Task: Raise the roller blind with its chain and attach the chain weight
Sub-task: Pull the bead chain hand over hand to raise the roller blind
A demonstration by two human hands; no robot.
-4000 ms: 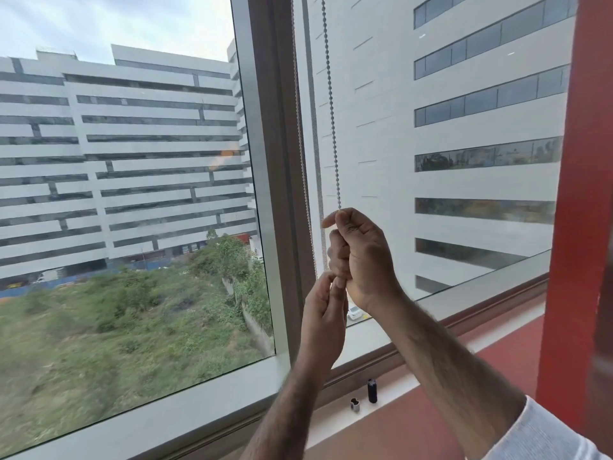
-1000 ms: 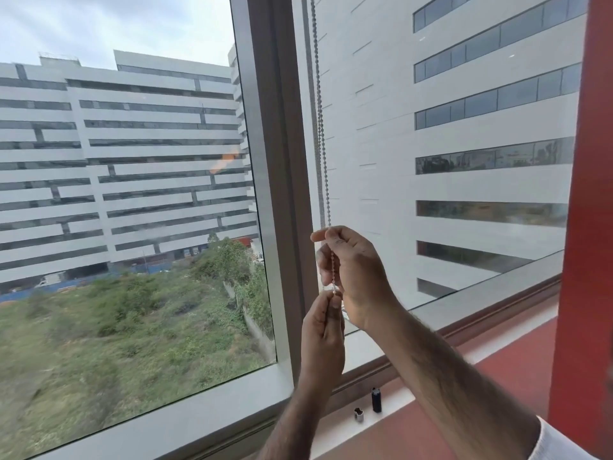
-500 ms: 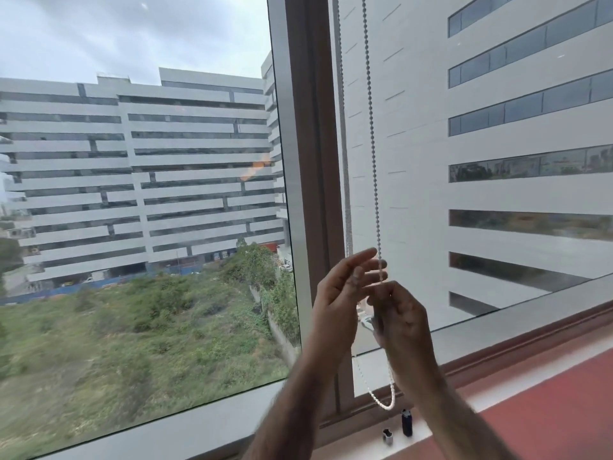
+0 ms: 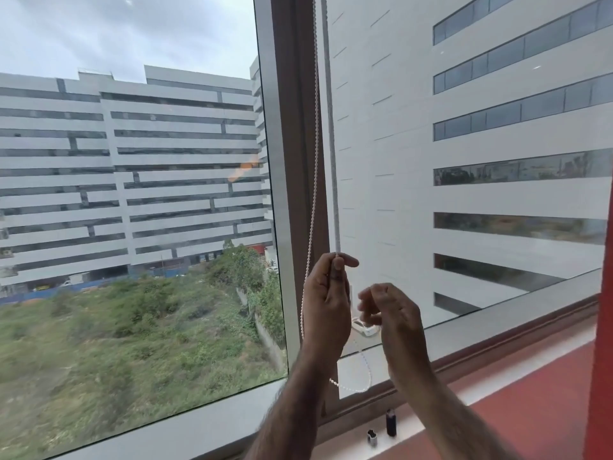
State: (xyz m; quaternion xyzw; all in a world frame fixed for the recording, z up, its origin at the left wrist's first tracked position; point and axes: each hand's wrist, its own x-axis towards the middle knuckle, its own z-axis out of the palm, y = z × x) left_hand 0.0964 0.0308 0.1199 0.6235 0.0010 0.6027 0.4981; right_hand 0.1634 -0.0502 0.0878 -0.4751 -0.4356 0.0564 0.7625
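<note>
A white bead chain (image 4: 313, 167) hangs in two strands along the brown window post, and its loop (image 4: 360, 388) dangles just above the sill. My left hand (image 4: 326, 303) is closed around the right strand, thumb and forefinger pinching it at the top of the fist. Just to its right, my right hand (image 4: 389, 313) is blurred, its fingers loosely curled and apart, with no chain seen in them. A black cylinder, the chain weight (image 4: 391, 424), stands on the sill beside a small dark cap piece (image 4: 372, 438). The blind itself is out of view above.
The brown window post (image 4: 293, 161) divides two large panes. A pale sill (image 4: 464, 398) runs along the bottom with a red surface below it. A red column (image 4: 600, 327) stands at the right edge.
My right hand has come off the chain and moved right. My left hand has closed its fingers onto the right strand. The chain loop still hangs below the hands.
</note>
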